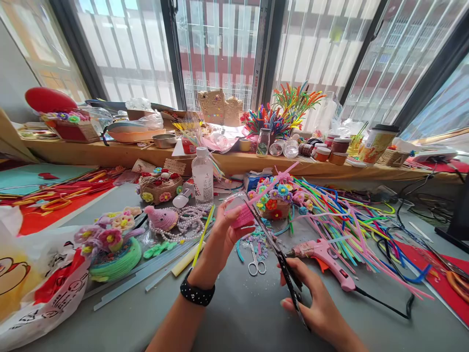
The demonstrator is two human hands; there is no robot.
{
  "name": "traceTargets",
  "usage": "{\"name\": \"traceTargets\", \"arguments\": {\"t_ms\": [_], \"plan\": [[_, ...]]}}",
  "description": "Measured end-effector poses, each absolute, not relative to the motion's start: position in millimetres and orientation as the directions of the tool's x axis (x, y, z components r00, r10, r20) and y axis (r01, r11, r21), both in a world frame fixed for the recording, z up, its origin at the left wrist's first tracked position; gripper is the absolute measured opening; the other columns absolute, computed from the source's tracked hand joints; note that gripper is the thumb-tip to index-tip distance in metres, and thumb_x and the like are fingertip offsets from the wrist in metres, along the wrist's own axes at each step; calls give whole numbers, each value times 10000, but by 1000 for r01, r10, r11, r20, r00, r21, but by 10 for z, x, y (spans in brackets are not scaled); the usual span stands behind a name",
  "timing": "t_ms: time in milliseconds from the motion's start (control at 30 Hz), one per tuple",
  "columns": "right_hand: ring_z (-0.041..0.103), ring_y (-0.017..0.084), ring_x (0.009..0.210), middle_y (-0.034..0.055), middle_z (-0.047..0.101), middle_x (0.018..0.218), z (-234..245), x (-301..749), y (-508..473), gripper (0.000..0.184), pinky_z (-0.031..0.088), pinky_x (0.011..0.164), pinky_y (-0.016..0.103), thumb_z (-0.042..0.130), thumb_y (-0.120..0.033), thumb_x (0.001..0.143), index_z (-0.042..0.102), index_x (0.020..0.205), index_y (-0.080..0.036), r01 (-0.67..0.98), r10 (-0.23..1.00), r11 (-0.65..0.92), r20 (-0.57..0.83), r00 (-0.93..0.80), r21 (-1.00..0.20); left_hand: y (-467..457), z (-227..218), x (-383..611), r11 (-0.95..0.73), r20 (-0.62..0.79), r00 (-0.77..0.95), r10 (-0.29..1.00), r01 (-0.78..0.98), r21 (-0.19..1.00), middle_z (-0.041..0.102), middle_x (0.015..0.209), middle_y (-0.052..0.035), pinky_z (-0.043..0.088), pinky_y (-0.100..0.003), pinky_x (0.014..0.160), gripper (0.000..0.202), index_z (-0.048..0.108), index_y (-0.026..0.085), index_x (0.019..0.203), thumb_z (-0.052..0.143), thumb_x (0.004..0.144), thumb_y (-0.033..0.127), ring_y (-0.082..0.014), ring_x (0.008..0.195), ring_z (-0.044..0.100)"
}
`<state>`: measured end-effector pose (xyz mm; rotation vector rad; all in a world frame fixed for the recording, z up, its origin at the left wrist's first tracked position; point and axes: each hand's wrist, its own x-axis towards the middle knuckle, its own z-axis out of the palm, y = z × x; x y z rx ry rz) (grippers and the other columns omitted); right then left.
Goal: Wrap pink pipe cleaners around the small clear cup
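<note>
My left hand [223, 234] is raised over the grey table [234, 313], fingers closed round a small pink pipe-cleaner-wrapped piece [242, 216] with a pink pipe cleaner [278, 178] running up and right from it. A black dotted band sits on that wrist. My right hand [315, 300] grips black scissors [273, 247], whose blades point up-left and reach the pink piece. A pink glue gun [324, 256] lies just right of the scissors, its black cord trailing right.
Small silver scissors [256, 264] lie between my hands. A heap of coloured pipe cleaners [340, 215] spreads right. Flower baskets [159, 188], a clear bottle [202, 177], pearls [186, 220], a green craft piece [115, 261] and a plastic bag [36, 288] fill the left. A cluttered shelf [234, 161] runs behind.
</note>
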<state>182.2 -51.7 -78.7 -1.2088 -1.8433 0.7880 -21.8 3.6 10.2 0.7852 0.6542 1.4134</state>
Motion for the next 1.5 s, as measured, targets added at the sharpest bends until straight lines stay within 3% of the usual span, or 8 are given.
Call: {"name": "traceTargets", "arguments": {"t_ms": [233, 433, 700, 867, 1067, 1233, 1500], "plan": [[617, 256, 911, 124, 655, 972, -788, 1779, -509, 508, 480, 844, 374, 591, -467, 724, 532, 1119, -155, 532, 938, 347, 289, -191, -772, 6, 87, -137, 32, 26, 99, 995, -546, 837, 658, 898, -34, 560, -244, 626, 428, 416, 188, 1114, 622, 742, 240, -112, 639, 642], [613, 225, 941, 109, 636, 1044, -754, 1754, -514, 413, 482, 859, 319, 557, -383, 778, 507, 1132, -176, 516, 920, 392, 334, -205, -762, -12, 53, -117, 37, 22, 100, 995, -552, 833, 663, 980, -32, 550, -285, 739, 494, 424, 225, 1179, 654, 742, 241, -140, 782, 650], [596, 233, 987, 124, 603, 1101, -760, 1758, -520, 442, 474, 876, 326, 567, -331, 773, 468, 1167, -157, 528, 916, 401, 317, -246, -749, -6, 56, -110, 45, 1, 93, 996, -492, 869, 656, 1000, -60, 541, -301, 750, 518, 412, 203, 1144, 687, 710, 271, -166, 825, 644], [600, 245, 962, 92, 623, 1028, -698, 1745, -492, 409, 495, 827, 303, 606, -287, 717, 526, 1103, -183, 522, 890, 456, 382, -249, -721, 13, 69, -94, 72, -46, 68, 997, -451, 890, 661, 1010, -92, 539, -338, 748, 592, 424, 179, 1165, 717, 661, 289, -199, 828, 650], [600, 238, 828, 59, 618, 865, -654, 1708, -465, 299, 502, 723, 296, 684, -256, 607, 556, 871, -197, 551, 883, 468, 385, -266, -691, 12, 65, -77, 125, -100, 80, 992, -442, 888, 671, 997, -107, 539, -335, 716, 681, 417, 180, 1209, 746, 623, 297, -229, 835, 659], [574, 195, 634, 25, 603, 714, -720, 1727, -474, 297, 465, 564, 267, 702, -282, 591, 527, 818, -205, 607, 891, 454, 344, -297, -652, 3, 25, -29, 169, -143, 92, 986, -436, 884, 659, 1017, -99, 541, -339, 708, 631, 456, 191, 1166, 754, 620, 293, -206, 761, 670], [531, 174, 558, 9, 563, 624, -724, 1732, -493, 243, 403, 502, 265, 676, -309, 595, 490, 715, -207, 642, 882, 464, 385, -272, -610, -10, 26, 8, 161, -138, 86, 987, -431, 888, 660, 912, -49, 543, -307, 692, 601, 450, 191, 1158, 742, 639, 271, -162, 730, 651]]}}
